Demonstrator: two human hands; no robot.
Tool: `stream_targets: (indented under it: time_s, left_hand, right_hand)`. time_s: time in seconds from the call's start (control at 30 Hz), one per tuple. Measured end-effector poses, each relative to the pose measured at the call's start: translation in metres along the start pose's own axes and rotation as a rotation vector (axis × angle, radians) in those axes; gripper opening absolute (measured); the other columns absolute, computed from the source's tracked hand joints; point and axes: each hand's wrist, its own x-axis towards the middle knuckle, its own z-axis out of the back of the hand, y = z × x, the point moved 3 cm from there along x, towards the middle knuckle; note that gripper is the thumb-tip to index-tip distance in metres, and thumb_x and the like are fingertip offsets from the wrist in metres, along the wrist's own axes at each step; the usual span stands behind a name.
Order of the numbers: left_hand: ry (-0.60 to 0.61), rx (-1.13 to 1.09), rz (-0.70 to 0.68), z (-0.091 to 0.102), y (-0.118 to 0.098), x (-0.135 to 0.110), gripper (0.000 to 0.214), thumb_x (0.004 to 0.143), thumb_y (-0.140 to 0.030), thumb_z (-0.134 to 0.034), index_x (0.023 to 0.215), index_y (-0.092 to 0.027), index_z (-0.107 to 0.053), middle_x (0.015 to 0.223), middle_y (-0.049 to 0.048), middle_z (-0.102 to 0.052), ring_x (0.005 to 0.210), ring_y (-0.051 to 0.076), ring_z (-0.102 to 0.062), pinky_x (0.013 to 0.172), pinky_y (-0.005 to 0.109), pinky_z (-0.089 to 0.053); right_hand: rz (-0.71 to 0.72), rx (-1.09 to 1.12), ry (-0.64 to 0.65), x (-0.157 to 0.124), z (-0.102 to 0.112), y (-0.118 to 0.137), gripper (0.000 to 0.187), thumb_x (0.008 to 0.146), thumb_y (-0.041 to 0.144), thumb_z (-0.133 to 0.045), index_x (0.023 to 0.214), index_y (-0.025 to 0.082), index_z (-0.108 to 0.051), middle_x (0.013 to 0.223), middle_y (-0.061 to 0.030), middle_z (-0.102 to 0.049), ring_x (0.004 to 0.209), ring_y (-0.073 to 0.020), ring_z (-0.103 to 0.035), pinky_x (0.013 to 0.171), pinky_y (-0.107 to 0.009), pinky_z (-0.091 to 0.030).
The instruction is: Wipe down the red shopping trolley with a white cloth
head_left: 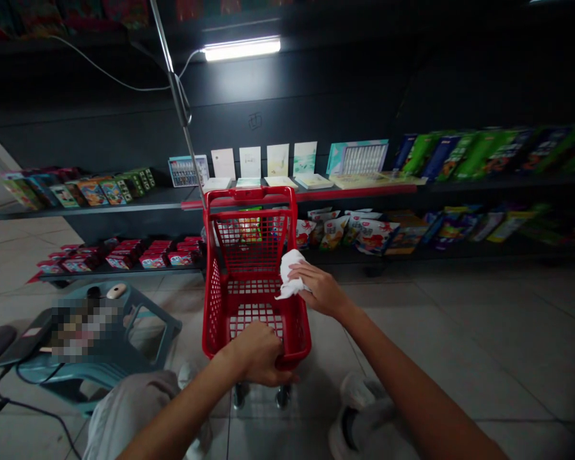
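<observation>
A red plastic shopping basket cart [209,306] with mesh walls and a raised handle stands between my legs, in front of the shelves. My left hand [259,354] is closed over its near rim, fingers curled around the edge. In my right hand [322,289] is a crumpled white cloth [291,273], possibly a paper wipe, pressed against the upper right side of the cart. The fingers lie over the cloth and hide part of it. Two small wheels show beneath the cart.
A blue-green plastic stool [100,358] stands at left with a mouse [116,291], a dark device and cables on it. Behind the cart, shelves hold white booklets [278,161], snack bags [335,231] and red boxes [154,253]. A lit tube lamp [242,48] hangs above; a metal pole [172,83] slants down.
</observation>
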Motion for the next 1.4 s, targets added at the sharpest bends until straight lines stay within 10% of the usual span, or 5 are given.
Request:
stream_targets:
  time_s: [0.4,0.73,1.03,1.17,1.4]
  left_hand:
    - [0.116,-0.094,0.327,0.002,-0.037,0.012,0.036,0.090,-0.040,-0.056,0.103,-0.013,-0.075,0.096,0.0207,-0.077,0.090,0.034,-0.075,0.078,0.045,-0.055]
    - [0.055,-0.191,0.332,-0.017,-0.041,0.017,0.041,0.091,-0.046,-0.052,0.112,-0.016,-0.069,0.096,0.0187,-0.077,0.086,0.036,-0.075,0.074,0.049,-0.058]
    - [0.059,-0.169,0.322,-0.021,-0.047,0.009,0.039,0.088,-0.047,-0.056,0.105,-0.019,-0.077,0.097,0.0170,-0.078,0.090,0.035,-0.075,0.079,0.047,-0.059]
    - [0.105,-0.132,0.310,-0.014,-0.049,0.011,0.041,0.087,-0.047,-0.057,0.104,-0.016,-0.079,0.093,0.0197,-0.078,0.089,0.035,-0.075,0.081,0.048,-0.059]
    - [0.188,-0.150,0.322,-0.007,-0.050,0.017,0.043,0.089,-0.047,-0.055,0.102,-0.015,-0.081,0.095,0.0211,-0.078,0.092,0.037,-0.076,0.081,0.050,-0.060]
  right_hand:
    - [-0.373,-0.414,0.094,0.064,-0.009,0.001,0.029,0.098,0.024,-0.049,0.105,0.015,-0.075,0.123,-0.0138,-0.072,0.131,-0.0257,-0.054,0.118,-0.039,-0.035]
    - [-0.418,-0.651,0.512,0.055,-0.029,0.050,0.030,0.090,0.018,-0.055,0.096,0.010,-0.083,0.097,-0.0204,-0.079,0.103,-0.0339,-0.073,0.125,-0.053,-0.019]
    - [-0.355,-0.392,0.809,0.010,-0.035,0.098,0.025,0.089,0.019,-0.057,0.095,0.012,-0.081,0.099,-0.0224,-0.079,0.097,-0.0342,-0.076,0.087,-0.043,-0.052]
    - [-0.467,-0.051,0.429,0.015,-0.010,0.065,0.033,0.095,0.023,-0.045,0.111,0.017,-0.074,0.104,-0.0131,-0.079,0.093,-0.0238,-0.075,0.079,-0.030,-0.052]
    - [-0.797,-0.095,-0.953,-0.018,0.088,-0.044,0.059,0.102,0.048,-0.029,0.119,0.008,-0.068,0.106,-0.0236,-0.074,0.103,-0.0337,-0.070,0.095,-0.047,-0.052]
